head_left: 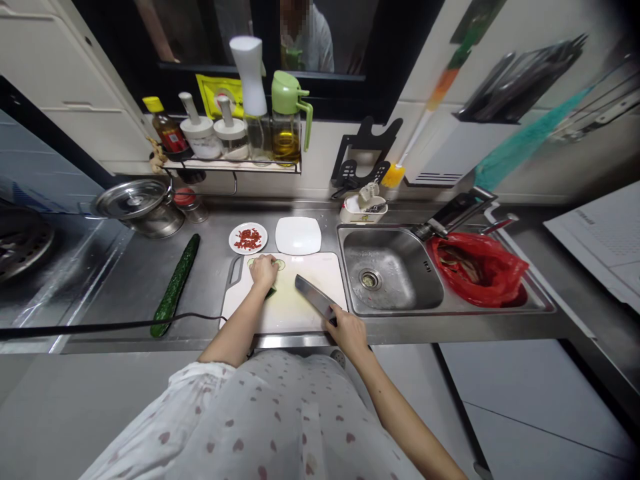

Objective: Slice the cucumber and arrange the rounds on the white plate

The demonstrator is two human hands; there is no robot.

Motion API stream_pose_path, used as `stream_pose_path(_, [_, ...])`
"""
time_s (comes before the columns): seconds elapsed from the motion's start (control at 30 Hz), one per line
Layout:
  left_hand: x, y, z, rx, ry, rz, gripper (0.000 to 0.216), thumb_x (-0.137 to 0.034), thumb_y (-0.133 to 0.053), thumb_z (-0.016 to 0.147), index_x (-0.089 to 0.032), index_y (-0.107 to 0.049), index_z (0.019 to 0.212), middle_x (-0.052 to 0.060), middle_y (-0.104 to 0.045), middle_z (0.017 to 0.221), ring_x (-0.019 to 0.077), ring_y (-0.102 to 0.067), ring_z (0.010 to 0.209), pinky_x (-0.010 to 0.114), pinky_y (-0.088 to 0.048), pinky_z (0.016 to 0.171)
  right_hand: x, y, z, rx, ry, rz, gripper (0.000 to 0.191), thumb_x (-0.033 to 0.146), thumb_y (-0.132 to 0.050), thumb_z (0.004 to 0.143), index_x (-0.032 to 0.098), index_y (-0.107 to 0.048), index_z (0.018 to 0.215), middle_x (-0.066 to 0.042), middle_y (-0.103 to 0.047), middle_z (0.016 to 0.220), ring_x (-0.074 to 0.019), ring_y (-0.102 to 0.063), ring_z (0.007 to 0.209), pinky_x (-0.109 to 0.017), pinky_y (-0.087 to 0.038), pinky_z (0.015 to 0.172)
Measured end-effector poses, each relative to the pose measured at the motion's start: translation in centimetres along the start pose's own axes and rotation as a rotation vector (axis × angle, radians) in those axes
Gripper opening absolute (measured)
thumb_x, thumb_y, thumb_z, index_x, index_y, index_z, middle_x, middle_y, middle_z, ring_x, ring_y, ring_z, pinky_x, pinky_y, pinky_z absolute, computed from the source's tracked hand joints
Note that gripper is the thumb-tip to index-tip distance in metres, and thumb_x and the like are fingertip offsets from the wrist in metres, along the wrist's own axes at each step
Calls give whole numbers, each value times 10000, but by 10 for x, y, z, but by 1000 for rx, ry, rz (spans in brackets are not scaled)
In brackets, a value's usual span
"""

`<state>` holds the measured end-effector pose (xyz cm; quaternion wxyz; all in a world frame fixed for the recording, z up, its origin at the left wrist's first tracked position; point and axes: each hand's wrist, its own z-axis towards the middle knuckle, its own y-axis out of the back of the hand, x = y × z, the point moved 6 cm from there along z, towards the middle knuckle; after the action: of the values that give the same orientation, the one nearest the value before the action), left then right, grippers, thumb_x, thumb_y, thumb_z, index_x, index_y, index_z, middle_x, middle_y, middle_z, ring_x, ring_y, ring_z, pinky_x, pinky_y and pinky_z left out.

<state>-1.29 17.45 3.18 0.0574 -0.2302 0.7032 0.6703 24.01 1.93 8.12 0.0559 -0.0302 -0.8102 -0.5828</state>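
Note:
My right hand (pixel 351 331) is wrapped round the handle of a kitchen knife (pixel 314 294), its broad blade slanting to the upper left over the white cutting board (pixel 300 317). Near the board's far left side, my left hand (pixel 263 270) has its fingers bent down and closed on thin cucumber slices (pixel 281 265), which stick out on both sides of it. A dark green cucumber piece (pixel 271 292) shows partly beside the left wrist; the rest is hidden. On the counter to the left lies a whole cucumber (pixel 176 287).
Behind the board stand a small plate of chopped red bits (pixel 234 241) and a white square plate (pixel 299 235). To the right is a steel sink (pixel 395 267), with a red plastic bag (pixel 493 280) beyond it. A lidded pot (pixel 157 220) and a dark cable (pixel 100 328) are at left.

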Motion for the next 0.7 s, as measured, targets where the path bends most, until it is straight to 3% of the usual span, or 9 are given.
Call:
stream_pose_path(0.37, [-3,8,-1,-2,20,-2,209,-302,-550,787,-229,-699,913,98,-692,958,273,-576,1011,404,-360,900,1,1,-2,24,-21,17,332,326,-458,886,232,-548,1191,-59,-709,935,-188,-652,864,-249,-358,696])
stream_pose_path(0.7, [36,23,-36,-133,143,-318,237,-315,-498,835,-235,-653,995,33,-688,904,191,-619,859,288,-439,771,3,-4,-1,49,-41,-10,319,291,-364,934,230,-532,1198,-71,-711,895,-189,-656,835,-254,-350,692])
